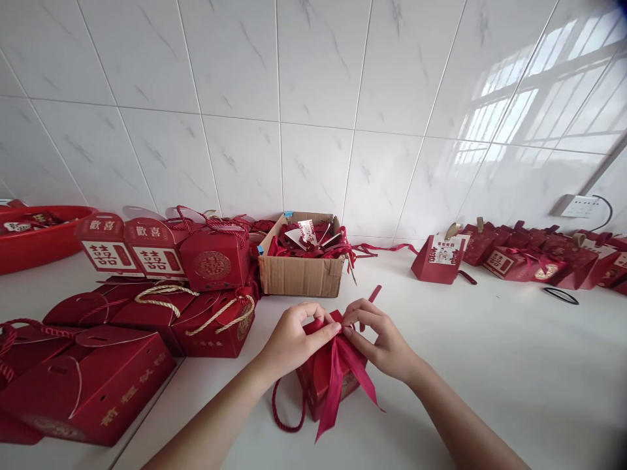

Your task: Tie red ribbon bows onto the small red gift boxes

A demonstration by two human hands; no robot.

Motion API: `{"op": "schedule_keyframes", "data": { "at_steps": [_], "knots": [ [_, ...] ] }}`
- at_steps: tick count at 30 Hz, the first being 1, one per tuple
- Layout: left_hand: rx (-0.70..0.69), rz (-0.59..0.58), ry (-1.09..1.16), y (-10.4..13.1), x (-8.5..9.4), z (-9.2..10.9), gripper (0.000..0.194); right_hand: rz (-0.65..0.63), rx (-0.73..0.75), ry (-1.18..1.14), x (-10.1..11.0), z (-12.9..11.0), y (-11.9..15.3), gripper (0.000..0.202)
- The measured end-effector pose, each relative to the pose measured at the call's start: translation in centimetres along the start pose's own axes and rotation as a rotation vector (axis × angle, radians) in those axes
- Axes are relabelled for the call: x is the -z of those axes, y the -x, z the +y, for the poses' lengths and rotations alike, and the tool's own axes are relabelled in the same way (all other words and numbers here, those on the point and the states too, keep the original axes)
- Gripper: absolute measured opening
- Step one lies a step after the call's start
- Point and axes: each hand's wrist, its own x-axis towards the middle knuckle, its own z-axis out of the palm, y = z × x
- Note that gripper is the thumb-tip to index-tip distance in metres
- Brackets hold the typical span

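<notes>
A small red gift box (318, 378) stands on the white table in front of me, with a twisted cord handle (289, 427) drooping at its left side. Across its top runs a red ribbon (332, 395), whose two tails hang down the near face. My left hand (304, 334) pinches the ribbon at the knot between thumb and fingers. From the other side my right hand (377, 333) grips the ribbon too, its fingertips meeting the left ones. The knot itself is partly hidden by the fingers.
Stacked red gift boxes (137, 365) fill the left. A cardboard box (301, 277) holding ribbons and tags stands behind. Several finished-looking red boxes (529, 261) line the right by a black hair tie (561, 296). A red basin (39, 241) sits far left, a power strip (578, 206) far right.
</notes>
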Motion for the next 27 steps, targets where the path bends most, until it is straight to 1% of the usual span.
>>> {"op": "schedule_keyframes", "data": {
  "at_steps": [3,6,12,21,27],
  "knots": [
    [0.043,0.014,0.046,-0.1,-0.1,0.2,0.030,0.041,0.007,-0.004,-0.1,0.1,-0.1,0.013],
    [0.094,0.026,0.097,-0.1,-0.2,0.3,0.032,0.064,-0.028,-0.009,-0.2,0.2,-0.1,0.013],
    [0.121,-0.029,0.204,-0.2,-0.2,0.0,0.037,0.079,-0.074,-0.051,-0.3,0.3,0.0,0.016],
    [0.130,-0.087,0.267,-0.4,-0.3,-0.8,0.043,0.016,-0.059,-0.012,0.6,0.8,0.0,0.016],
    [0.131,-0.092,0.225,-0.4,-0.2,-0.9,0.043,-0.009,-0.070,-0.017,1.1,0.9,0.0,0.015]
  ]
}}
